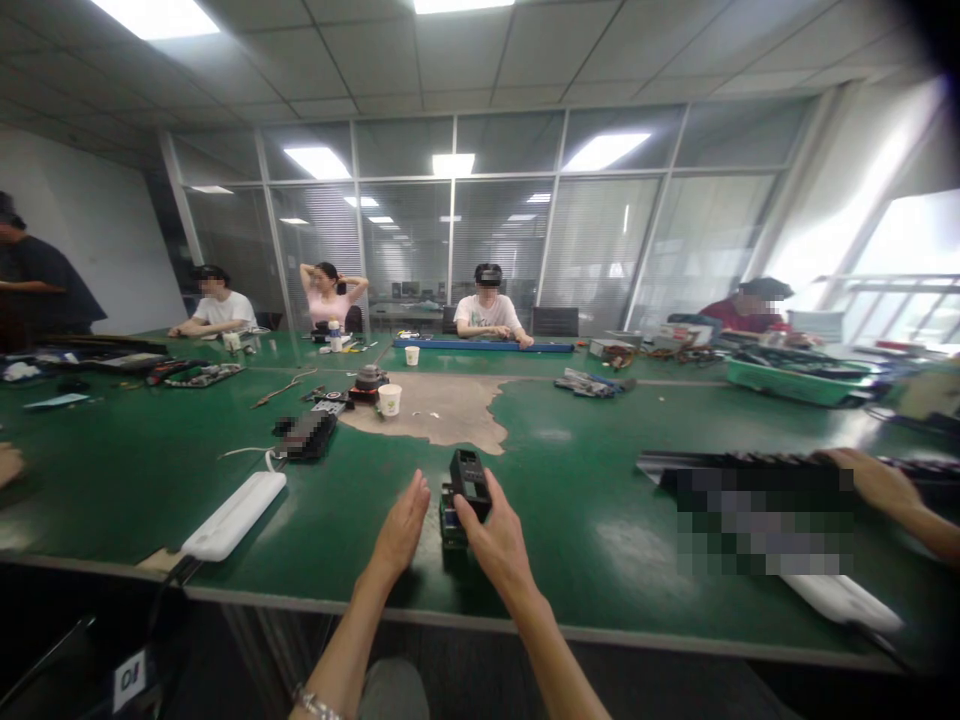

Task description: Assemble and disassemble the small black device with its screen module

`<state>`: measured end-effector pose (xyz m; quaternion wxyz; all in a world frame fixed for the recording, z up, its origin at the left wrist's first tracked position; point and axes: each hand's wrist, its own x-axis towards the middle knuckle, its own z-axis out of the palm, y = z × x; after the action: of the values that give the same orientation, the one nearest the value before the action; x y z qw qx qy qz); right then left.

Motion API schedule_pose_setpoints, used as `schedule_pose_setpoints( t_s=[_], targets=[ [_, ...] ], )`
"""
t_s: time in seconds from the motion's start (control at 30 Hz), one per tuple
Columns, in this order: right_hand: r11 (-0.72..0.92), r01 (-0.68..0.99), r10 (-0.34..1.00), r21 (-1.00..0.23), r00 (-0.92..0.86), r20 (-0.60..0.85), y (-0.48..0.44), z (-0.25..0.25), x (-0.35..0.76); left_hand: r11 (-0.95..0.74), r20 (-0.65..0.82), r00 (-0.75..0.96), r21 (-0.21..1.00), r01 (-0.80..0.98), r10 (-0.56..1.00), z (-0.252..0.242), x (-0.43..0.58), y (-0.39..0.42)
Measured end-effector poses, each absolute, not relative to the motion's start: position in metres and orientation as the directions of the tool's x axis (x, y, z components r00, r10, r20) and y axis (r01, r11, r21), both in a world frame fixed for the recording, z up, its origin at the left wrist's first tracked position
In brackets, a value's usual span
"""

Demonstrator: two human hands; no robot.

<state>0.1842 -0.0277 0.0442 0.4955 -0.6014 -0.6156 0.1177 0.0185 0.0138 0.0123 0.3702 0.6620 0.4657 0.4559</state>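
Observation:
My right hand point(496, 535) holds a black box-shaped device point(470, 478), thumb on its near side and fingers along its right side. On its upper face I can make out small markings and a paler panel, too blurred to read. Just below and left of it, close against it, is a dark part with green edges point(452, 530); whether the two are joined I cannot tell. My left hand point(401, 530) is open to the left of both, fingers stretched out and palm turned toward them, with a gap between.
A white power strip point(236, 515) lies to the left, a second point(847, 600) to the right. Another person's hand point(885, 490) rests by a long black part at right. A paper cup point(389, 400) and a green basket point(799, 380) stand farther back; several people sit around.

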Motion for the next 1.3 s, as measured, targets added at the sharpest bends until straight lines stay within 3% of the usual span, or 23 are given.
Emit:
schedule_pose_setpoints(
  t_s=[0.33,0.6,1.1,1.3],
  targets=[
    [0.161,0.767,0.849,-0.621,0.214,0.484,-0.025,-0.003,0.221,-0.278,0.244,0.146,0.916,0.289,0.959,0.015,0.019,0.010],
    [0.151,0.815,0.841,-0.559,0.191,0.506,-0.028,-0.013,0.221,-0.276,0.242,0.150,0.917,0.289,0.959,0.017,0.020,0.010],
    [0.175,0.759,0.854,-0.627,0.200,0.480,-0.034,-0.009,0.224,-0.305,0.280,0.123,0.905,0.297,0.952,0.013,0.020,0.012],
    [0.187,0.794,0.859,-0.578,0.153,0.488,-0.037,-0.011,0.222,-0.287,0.261,0.125,0.907,0.307,0.957,0.015,0.019,0.011]
  ],
)
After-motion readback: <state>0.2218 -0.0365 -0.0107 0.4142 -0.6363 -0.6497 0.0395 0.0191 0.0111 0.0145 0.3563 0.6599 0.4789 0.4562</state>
